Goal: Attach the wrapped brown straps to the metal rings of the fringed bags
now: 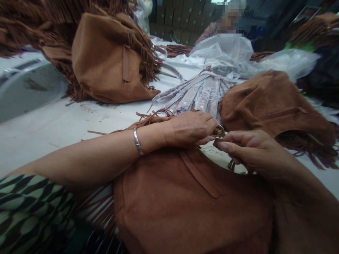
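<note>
A brown suede bag (190, 211) with a leather strip sewn on its face and fringe at its side lies before me, under my forearms. My left hand (193, 127) reaches across its top edge, fingers closed around a gold-coloured metal ring (218, 131). Close beside it, my right hand (249, 146) pinches a small brown leather tab (218, 142) between thumb and forefinger. Below the right hand, more gold-coloured metal hardware (231, 165) shows at the bag's opening. My left fingertips are partly hidden behind the ring.
Another brown suede bag (103, 60) lies at the left, and one more (267, 106) at the right. Between them are plastic-wrapped straps (201, 91). Clear plastic bags (225, 49) lie farther back, near another person (208, 33). A pale curved tray-like object (31, 88) rests at the left.
</note>
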Demonstrator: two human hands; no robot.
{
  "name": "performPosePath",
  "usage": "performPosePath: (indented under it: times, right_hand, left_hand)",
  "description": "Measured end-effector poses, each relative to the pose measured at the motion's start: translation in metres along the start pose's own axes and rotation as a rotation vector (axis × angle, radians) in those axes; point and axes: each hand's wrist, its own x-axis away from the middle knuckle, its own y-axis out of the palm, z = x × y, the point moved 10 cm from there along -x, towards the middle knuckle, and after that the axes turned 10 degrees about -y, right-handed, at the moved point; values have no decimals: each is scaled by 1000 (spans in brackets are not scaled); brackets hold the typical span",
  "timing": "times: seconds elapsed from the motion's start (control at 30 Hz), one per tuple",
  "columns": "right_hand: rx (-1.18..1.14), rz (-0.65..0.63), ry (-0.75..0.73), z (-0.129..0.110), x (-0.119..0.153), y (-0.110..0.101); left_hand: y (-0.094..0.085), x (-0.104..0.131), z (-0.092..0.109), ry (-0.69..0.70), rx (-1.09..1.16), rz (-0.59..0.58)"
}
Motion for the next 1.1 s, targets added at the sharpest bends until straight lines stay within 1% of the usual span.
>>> performPosePath:
  times: [0.13,0.23,0.4,0.47,0.53,0.63,0.77,0.83,1.0,1.1]
  right_hand:
    - [9,80,-28,-2,-2,-5]
    - [31,119,-20,2,-2,-7]
    - [-9,262,-2,8,-1,-17]
    - [-34,291,-8,8,-1,-20]
    - [-100,267,-1,9,-2,-18]
    - [-216,194,39,12,-2,-11]
    - [-273,118,82,13,0,-6]
    - [-270,102,74,12,0,-6]
    - [-185,166,52,11,1,-15]
    - [-136,171,37,10,1,-17]
  left_hand:
    - [-2,-1,-4,-13,11,17]
    - [-2,-1,-4,-9,-1,35]
    - [-1,-2,-3,-3,-10,18]
    - [-1,-1,-2,8,15,16]
    - [-2,0,0,41,61,12]
    - [-4,4,6,129,159,1]
    - [-1,7,13,181,222,-65]
    - [0,6,14,165,205,-91]
    - [-2,-1,6,-40,102,-30]
    - [1,-3,6,-82,63,-31]
